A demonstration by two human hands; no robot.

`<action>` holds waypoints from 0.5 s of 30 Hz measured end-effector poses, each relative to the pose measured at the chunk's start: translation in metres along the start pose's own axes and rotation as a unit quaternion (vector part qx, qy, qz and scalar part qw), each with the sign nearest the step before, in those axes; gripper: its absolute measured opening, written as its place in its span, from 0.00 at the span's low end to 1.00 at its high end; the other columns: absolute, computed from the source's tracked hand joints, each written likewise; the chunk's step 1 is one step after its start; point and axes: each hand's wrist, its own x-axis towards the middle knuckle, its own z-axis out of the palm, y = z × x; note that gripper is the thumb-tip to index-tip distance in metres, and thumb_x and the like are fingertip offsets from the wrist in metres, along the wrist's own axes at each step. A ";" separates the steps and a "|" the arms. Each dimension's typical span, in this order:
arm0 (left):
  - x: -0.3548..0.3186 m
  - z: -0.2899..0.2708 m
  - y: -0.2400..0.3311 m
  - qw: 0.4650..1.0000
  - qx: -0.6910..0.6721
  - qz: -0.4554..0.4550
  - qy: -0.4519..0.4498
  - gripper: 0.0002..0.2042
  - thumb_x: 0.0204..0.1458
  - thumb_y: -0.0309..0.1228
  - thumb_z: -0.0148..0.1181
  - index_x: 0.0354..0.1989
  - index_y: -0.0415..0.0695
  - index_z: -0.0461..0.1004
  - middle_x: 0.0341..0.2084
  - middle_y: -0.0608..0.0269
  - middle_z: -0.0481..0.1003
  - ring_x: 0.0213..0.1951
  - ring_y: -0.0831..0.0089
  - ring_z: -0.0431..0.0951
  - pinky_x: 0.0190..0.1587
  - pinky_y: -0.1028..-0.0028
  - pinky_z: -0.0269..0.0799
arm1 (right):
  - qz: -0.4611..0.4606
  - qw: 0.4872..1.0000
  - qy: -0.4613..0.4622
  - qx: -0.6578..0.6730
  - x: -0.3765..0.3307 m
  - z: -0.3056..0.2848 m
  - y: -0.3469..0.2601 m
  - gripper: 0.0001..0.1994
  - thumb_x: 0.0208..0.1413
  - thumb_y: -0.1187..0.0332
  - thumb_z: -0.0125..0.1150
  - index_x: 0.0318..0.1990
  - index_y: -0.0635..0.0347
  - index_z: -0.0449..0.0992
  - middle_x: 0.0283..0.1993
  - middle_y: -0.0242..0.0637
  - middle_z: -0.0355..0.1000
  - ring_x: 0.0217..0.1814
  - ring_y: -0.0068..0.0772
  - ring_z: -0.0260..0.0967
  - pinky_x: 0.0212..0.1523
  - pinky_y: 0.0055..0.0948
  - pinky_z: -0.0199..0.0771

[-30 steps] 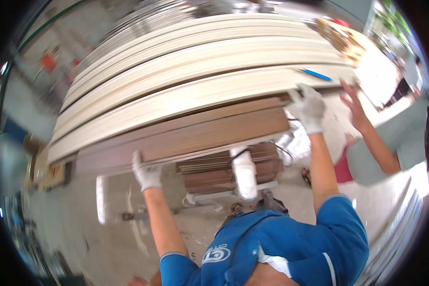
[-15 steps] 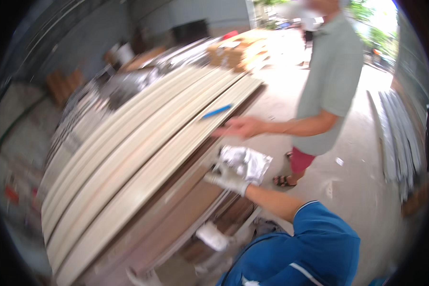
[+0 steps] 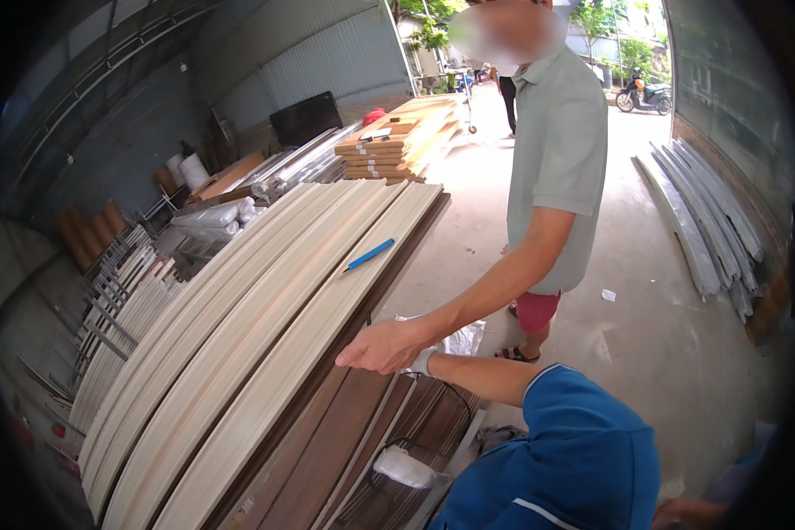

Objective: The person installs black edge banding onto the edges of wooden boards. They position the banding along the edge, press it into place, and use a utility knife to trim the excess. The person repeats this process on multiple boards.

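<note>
My right hand [image 3: 422,362], in a pale glove, reaches to the near edge of a stack of long cream, grooved panels [image 3: 274,349]. Only the glove's wrist end shows; a co-worker's bare hand [image 3: 384,346] covers the fingers. That hand is curled at the dark edge of the top panel. On this panel lies a slim blue tool [image 3: 368,254], a pen or a cutter; I cannot tell which. Crumpled silver foil [image 3: 466,340] lies behind my wrist. Brown panels [image 3: 349,397] sit lower on the near side. My left hand is out of view.
A co-worker in a grey-green shirt [image 3: 556,159] stands across at the right. A white bundle [image 3: 406,466] and a dark cable lie near my body. Wrapped long pieces [image 3: 698,221] rest on the floor by the right wall. Orange-brown stacked boards [image 3: 397,146] stand farther back.
The co-worker's hand has come down toward me, from beside the blue tool to the panel edge, and now hides my gloved fingers. The view has shifted and become sharper.
</note>
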 end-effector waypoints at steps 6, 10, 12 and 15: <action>0.007 0.003 0.004 0.999 0.032 0.007 -0.008 0.41 0.60 0.65 0.51 0.76 0.53 0.56 0.73 0.53 0.61 0.72 0.50 0.59 0.72 0.41 0.52 | 0.233 0.961 -0.084 -0.122 0.061 -0.009 -0.095 0.21 0.73 0.44 0.44 0.50 0.42 0.82 0.48 0.18 0.80 0.52 0.18 0.75 0.55 0.24 0.73; 0.008 0.012 0.000 0.999 0.039 -0.005 -0.020 0.42 0.60 0.66 0.50 0.76 0.51 0.56 0.73 0.52 0.60 0.72 0.50 0.59 0.71 0.41 0.53 | 0.194 0.969 -0.096 -0.118 0.091 -0.010 -0.122 0.20 0.72 0.45 0.47 0.53 0.44 0.80 0.46 0.18 0.79 0.49 0.16 0.75 0.54 0.22 0.73; 0.008 0.017 -0.001 0.999 0.044 -0.010 -0.028 0.43 0.60 0.66 0.49 0.76 0.50 0.56 0.73 0.51 0.60 0.72 0.50 0.59 0.71 0.41 0.54 | 0.246 0.926 -0.142 -0.250 0.086 -0.008 -0.100 0.24 0.72 0.42 0.45 0.52 0.47 0.80 0.40 0.18 0.78 0.44 0.18 0.76 0.48 0.24 0.74; 0.012 0.023 -0.003 0.998 0.051 -0.013 -0.038 0.44 0.60 0.67 0.48 0.76 0.49 0.55 0.73 0.51 0.59 0.72 0.49 0.60 0.71 0.41 0.54 | 0.111 0.970 -0.038 -0.215 0.045 -0.003 -0.055 0.27 0.71 0.39 0.43 0.57 0.50 0.77 0.34 0.23 0.78 0.42 0.26 0.77 0.45 0.28 0.75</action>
